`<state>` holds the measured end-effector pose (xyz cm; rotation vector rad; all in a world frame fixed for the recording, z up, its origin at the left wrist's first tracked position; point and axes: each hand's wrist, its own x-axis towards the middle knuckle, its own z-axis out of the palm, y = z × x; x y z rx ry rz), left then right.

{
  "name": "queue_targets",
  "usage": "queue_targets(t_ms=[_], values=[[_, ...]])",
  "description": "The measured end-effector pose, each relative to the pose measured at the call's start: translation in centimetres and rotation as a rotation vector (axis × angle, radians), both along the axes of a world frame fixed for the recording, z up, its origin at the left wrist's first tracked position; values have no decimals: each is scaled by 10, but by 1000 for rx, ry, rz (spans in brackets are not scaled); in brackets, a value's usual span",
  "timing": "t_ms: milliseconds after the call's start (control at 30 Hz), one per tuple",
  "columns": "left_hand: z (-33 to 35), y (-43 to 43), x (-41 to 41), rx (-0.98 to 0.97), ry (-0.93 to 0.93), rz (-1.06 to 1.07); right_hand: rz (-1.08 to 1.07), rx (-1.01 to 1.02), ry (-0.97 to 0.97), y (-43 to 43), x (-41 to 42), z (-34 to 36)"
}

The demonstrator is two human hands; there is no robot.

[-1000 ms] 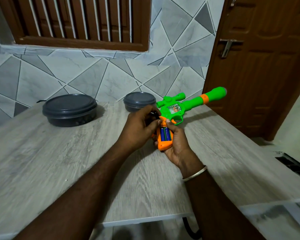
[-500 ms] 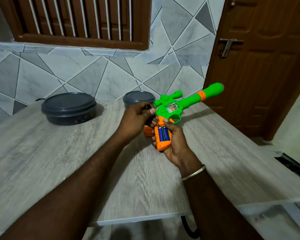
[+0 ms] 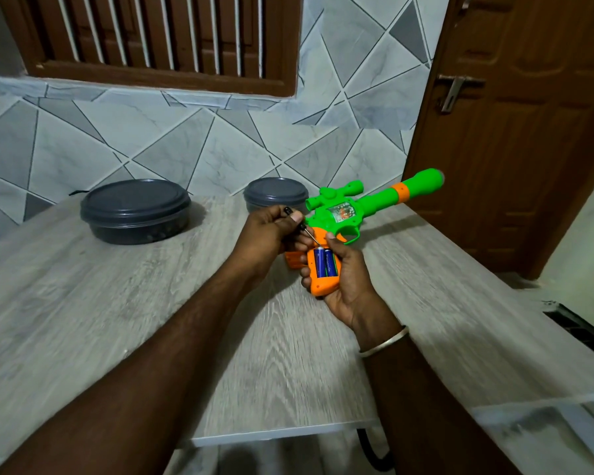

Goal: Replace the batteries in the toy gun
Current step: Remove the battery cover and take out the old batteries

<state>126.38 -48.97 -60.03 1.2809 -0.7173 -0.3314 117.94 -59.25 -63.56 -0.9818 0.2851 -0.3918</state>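
Note:
A green toy gun [image 3: 352,214] with an orange grip is held above the table, barrel pointing up and right. My right hand [image 3: 348,282] wraps the grip from below. The grip's battery bay lies uncovered, showing two blue batteries [image 3: 325,262] side by side. My left hand [image 3: 270,231] pinches a small black-handled screwdriver [image 3: 304,227], its metal tip touching the top of the battery bay. An orange piece [image 3: 293,260], probably the bay cover, sticks out under my left hand's fingers.
Two dark grey lidded round containers stand at the table's back: a large one [image 3: 134,210] on the left and a smaller one [image 3: 275,195] behind the gun. The wooden table [image 3: 117,320] ends near me. A brown door [image 3: 515,132] is on the right.
My left hand has shifted so the screwdriver now shows, its tip angled down to the top of the battery bay. The gun has stayed in about the same place in my right hand.

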Motion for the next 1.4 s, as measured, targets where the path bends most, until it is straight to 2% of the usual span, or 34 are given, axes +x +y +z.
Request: queue_targets(t_ms=[133,300,500,600,700,767,867,967,1100,1200,1267,1400], values=[[0,0,-4,-41,34,26,3,1,-3,0,0,1],[6,4,-3,-207,121,94,4,14,-16,-1,-1,0],[9,13,-9,-162,-30,201,7,18,-9,-2,0,-2],[8,13,-9,38,-331,321,-27,23,-7,-2,0,-2],[5,10,-18,334,-595,283,-80,65,-31,0,4,-2],[-1,7,-26,467,-670,254,-82,132,-102,1,4,0],[-4,2,-30,567,-712,342,-71,167,-151,3,3,1],[-3,0,-34,604,-705,368,-85,165,-153,3,5,1],[0,2,-32,362,-484,304,-99,145,-171,4,5,1],[7,11,-16,224,-368,404,-141,49,-59,3,3,-1],[8,20,-1,319,-389,455,-150,54,-12,1,2,-1],[-8,19,28,823,-400,432,-140,100,-15,0,1,1]])
